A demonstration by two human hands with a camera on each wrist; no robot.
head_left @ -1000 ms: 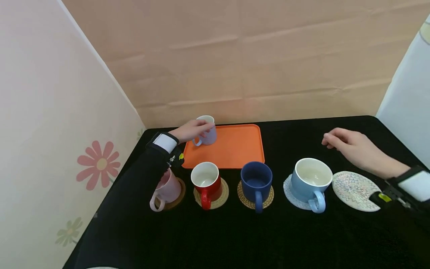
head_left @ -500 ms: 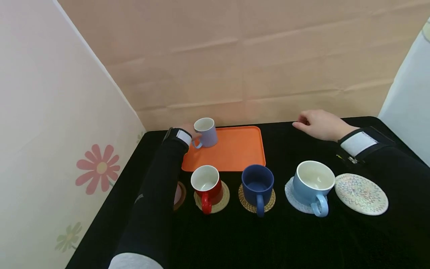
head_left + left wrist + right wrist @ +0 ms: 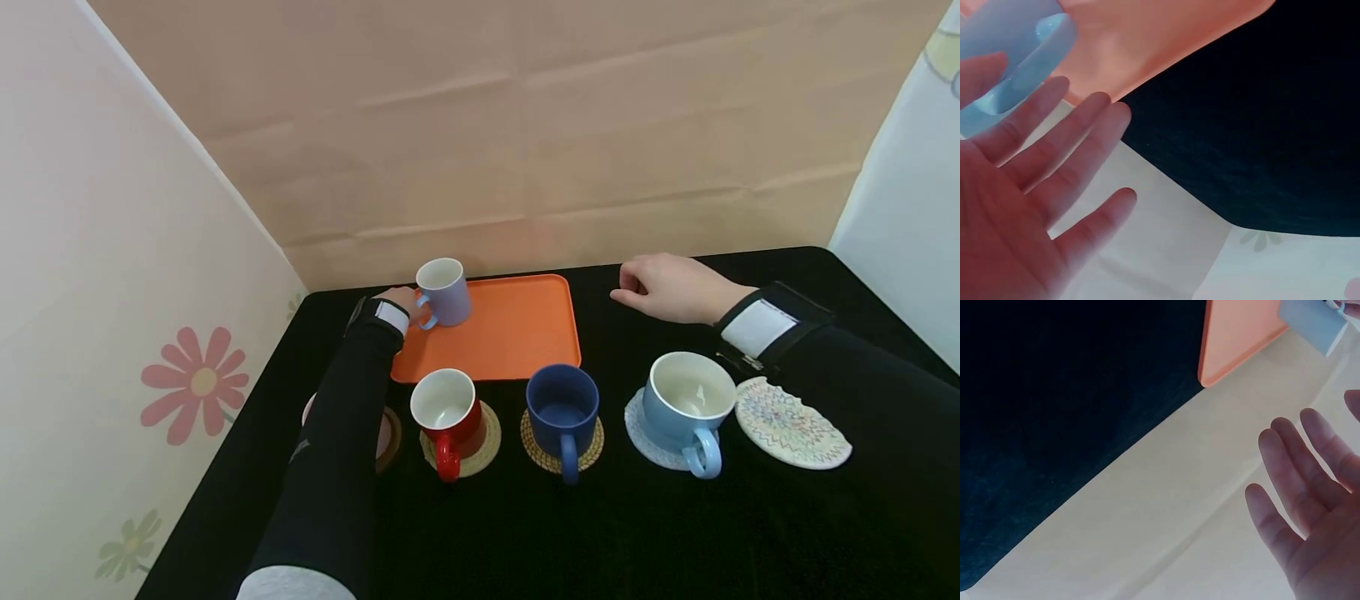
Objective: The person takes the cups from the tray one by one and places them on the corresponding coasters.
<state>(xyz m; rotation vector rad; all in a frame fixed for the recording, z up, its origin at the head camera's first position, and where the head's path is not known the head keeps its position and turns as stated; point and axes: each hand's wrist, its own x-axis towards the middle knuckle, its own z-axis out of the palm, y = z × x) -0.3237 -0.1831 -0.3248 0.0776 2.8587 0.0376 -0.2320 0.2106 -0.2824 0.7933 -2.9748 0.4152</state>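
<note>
A lavender mug (image 3: 452, 302) stands upright on the left part of an orange tray (image 3: 517, 333), its pale blue handle (image 3: 1054, 53) turned toward my left hand (image 3: 401, 298). In the left wrist view the thumb lies over or close beside the handle, while the fingers (image 3: 1066, 181) extend loosely past it; whether they touch it I cannot tell. My right hand (image 3: 671, 287) hovers over the black table right of the tray, holding nothing. Its fingers (image 3: 1291, 481) are slightly bent and relaxed in the right wrist view.
Nearer me stand a red mug (image 3: 461, 433), a dark blue mug (image 3: 558, 417) and a light blue mug (image 3: 670, 422), each on a coaster. A patterned round mat (image 3: 791, 425) lies at right, partly covered by my sleeve. My left sleeve mostly hides a pink mug (image 3: 307, 407).
My left hand has moved from over the lavender mug's side to its handle. Leftward and farther from me, my right hand has come toward the tray. The lavender mug remains on the tray.
</note>
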